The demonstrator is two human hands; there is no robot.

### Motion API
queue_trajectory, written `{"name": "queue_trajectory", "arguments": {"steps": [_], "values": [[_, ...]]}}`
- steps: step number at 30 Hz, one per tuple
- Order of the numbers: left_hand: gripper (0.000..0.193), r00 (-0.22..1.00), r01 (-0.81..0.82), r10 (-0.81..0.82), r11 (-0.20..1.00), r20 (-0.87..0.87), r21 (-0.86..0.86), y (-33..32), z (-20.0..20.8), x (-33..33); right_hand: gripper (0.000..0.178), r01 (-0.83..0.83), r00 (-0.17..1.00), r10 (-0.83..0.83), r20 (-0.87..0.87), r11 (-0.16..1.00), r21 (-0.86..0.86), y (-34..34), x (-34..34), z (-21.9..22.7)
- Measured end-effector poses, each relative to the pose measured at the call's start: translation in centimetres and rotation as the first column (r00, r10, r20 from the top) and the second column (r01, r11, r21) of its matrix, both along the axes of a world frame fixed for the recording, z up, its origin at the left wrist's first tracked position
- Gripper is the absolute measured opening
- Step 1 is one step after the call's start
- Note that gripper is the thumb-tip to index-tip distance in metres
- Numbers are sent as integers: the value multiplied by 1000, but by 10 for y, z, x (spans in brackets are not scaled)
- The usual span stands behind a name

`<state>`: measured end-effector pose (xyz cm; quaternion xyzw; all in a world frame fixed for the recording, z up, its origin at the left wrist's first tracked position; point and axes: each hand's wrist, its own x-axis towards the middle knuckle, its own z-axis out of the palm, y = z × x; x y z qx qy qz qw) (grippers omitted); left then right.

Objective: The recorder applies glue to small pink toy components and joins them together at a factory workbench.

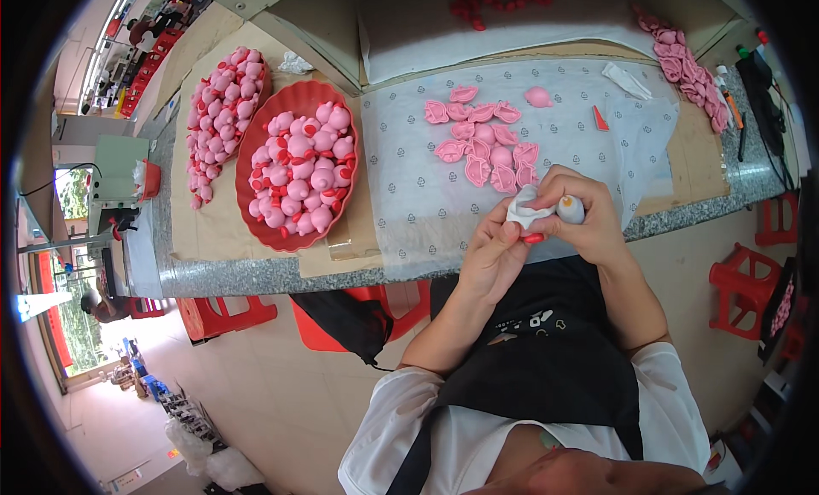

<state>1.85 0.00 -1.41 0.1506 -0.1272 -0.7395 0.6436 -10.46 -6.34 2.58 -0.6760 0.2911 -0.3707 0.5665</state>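
Two hands on one tiny job here. As far as I can judge, the step is wiping or dabbing a small red piece (533, 238) with a bunched white cloth (527, 209). I'd say the next move calls for keeping the piece steady while the cloth gets into the right spot, without squeezing the bottle by accident.

Grip check: my left hand (493, 249) is closed in a pinch, thumb and fingers drawn together on the cloth, hardly any gap. My right hand (589, 215) is curled round a small white bottle (569, 210) with a yellowish tip, and its thumb reaches over to the cloth as well. The red piece peeks out just below the thumbs; can't tell which hand really carries it, or whether there's a pink body tucked under my fingers.

All this happens over the near edge of the patterned white sheet (409, 209). Just beyond my fingers lie loose frilly pink pieces (477, 170). Off to the left sits a fluted red basin (294, 92) full of round pink-and-red pieces (299, 167), with a second heap (226, 102) next to it.
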Motion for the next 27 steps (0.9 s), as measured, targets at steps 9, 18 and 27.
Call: {"name": "queue_trajectory", "arguments": {"steps": [9,18,27], "values": [[38,882,-191,221,975,415,-113,0,5,3,18,293,896,-379,231,896,333,8,-21,-4],[35,351,-315,594,803,724,-506,-1,1,1,17,204,979,-200,40,964,-170,22,-2,-5],[37,-90,-245,601,759,794,-603,-2,10,-1,24,265,947,-319,-34,839,-476,34,4,-12]]}}
